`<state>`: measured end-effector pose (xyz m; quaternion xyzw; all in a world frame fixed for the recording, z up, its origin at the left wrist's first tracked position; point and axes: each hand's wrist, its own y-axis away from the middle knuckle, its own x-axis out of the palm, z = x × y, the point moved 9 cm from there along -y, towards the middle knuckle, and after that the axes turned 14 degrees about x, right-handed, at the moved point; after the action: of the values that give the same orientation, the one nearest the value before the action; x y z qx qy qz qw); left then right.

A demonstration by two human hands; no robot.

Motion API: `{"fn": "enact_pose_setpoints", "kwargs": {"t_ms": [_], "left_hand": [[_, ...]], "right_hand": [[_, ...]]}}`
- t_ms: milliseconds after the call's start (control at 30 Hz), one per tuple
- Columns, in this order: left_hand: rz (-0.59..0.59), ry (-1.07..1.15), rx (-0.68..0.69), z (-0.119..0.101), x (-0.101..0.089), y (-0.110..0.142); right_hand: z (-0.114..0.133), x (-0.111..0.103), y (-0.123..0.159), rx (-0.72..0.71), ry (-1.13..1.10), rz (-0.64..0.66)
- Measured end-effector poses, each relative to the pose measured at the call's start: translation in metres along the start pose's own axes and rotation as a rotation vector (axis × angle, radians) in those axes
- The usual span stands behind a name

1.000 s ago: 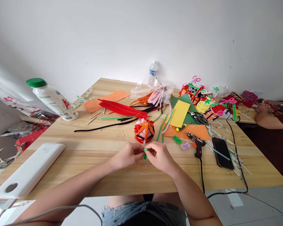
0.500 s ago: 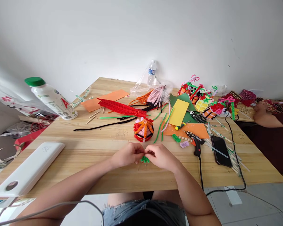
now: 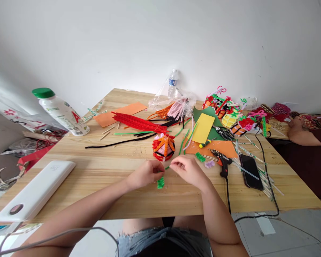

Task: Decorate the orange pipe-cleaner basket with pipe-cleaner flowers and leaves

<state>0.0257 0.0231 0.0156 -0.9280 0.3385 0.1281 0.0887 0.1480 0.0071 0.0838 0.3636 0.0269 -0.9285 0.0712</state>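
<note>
A short, zigzag-folded green pipe cleaner (image 3: 161,182) hangs below the fingertips of my left hand (image 3: 146,174), which is closed in a pinch on it. My right hand (image 3: 188,170) is a little to the right, its fingertips pinched at a thin green strand that shows between the hands. Just beyond them sits a small round ornament (image 3: 163,148) made of orange, red, pink and black pipe cleaners. A folded green piece (image 3: 200,157) and a folded lilac piece (image 3: 209,164) lie right of my right hand.
A glue gun (image 3: 223,166) with its cord and a phone (image 3: 250,172) lie on the right. Red pipe cleaners (image 3: 139,122) spread behind the ornament. A white power bank (image 3: 37,189) and a bottle (image 3: 62,112) stand left. Another person's arm (image 3: 305,135) is at far right.
My hands have moved apart; the right one has shifted right and slightly away from me. The folded green piece now hangs by my left fingers, and a strand shows between the hands.
</note>
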Motion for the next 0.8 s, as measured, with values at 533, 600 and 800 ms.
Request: {"fn": "enact_pose_setpoints", "kwargs": {"t_ms": [533,600,800], "left_hand": [[-0.063,0.018,0.048,-0.002,-0.003,-0.001],[-0.073,-0.012,0.094,-0.004,-0.005,-0.001],[-0.099,0.080,0.119,-0.005,-0.007,-0.004]], "right_hand": [[-0.003,0.001,-0.006,0.010,0.208,-0.059],[0.006,0.013,-0.003,-0.038,0.155,-0.005],[0.007,0.027,-0.002,-0.025,0.019,0.009]]}}
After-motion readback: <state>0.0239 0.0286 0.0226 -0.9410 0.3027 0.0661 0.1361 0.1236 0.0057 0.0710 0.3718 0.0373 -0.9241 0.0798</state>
